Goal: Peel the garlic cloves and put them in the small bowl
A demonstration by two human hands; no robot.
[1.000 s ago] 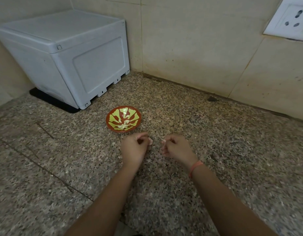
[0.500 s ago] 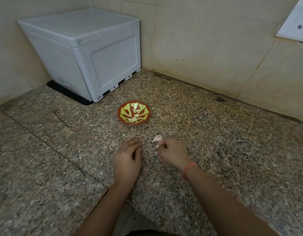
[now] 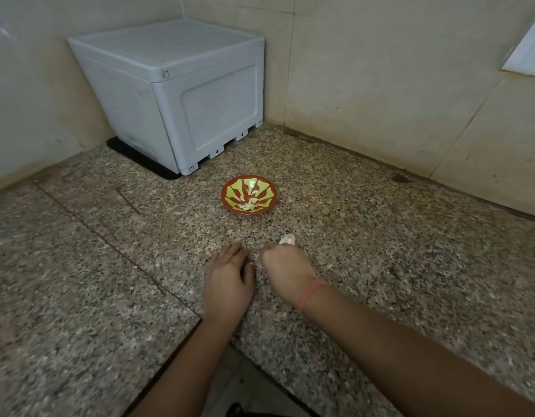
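Step in hand: peeling, by my reading; one garlic clove [image 3: 287,239] with pinkish skin showed at the far edge of the right hand [image 3: 285,272], not yet in the bowl
Right hand: fingers curled under and apparently pinching the clove at their tips; the contact itself was hidden behind the knuckles
Left hand: the left hand [image 3: 230,278] lay palm down on the tabletop [image 3: 380,251], fingers straight and close together, holding nothing, just left of the right hand
Small bowl: the red and green small bowl [image 3: 224,194] stood at the centre of the frame, above both hands and apart from them
Peeled cloves: the pale peeled cloves [image 3: 248,204] lay heaped at the near side of the bowl's floor
Next move: probably bring the left hand's fingertips to the clove, strip off the skin, then carry the clove the short way up to the bowl
Count, hands: two
Count, bowls: one
Count, cloves outside the bowl: one
Count, cloves in the bowl: several, too clumped for an exact number
Count, others: one white plastic box [image 3: 182,94] at upper left, one wall socket [image 3: 528,52] at the upper right edge, one orange wristband [image 3: 309,294] on the right wrist
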